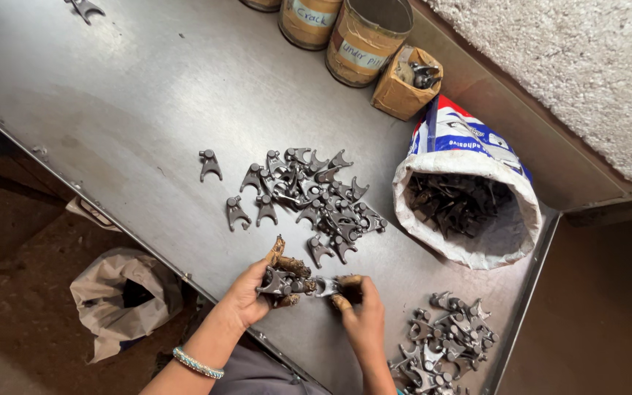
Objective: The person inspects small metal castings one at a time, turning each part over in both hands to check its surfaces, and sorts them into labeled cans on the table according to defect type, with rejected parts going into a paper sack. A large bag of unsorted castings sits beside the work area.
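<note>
My left hand [251, 291] holds a stack of small dark metal fork-shaped parts [281, 282] near the table's front edge; its fingertips are wrapped in brown tape. My right hand [360, 311], also taped, pinches another fork part [325, 287] against the end of that stack. Just beyond the hands lies a loose heap of the same parts [316, 197] on the steel table [133, 95], with a few lying singly to its left.
A white sack [469, 212] with rolled rim holds more parts at right. A second heap [444, 340] lies by my right arm. Taped tins [363, 33] and a small cardboard box [404, 80] stand at the back. A paper bag [122, 296] sits on the floor.
</note>
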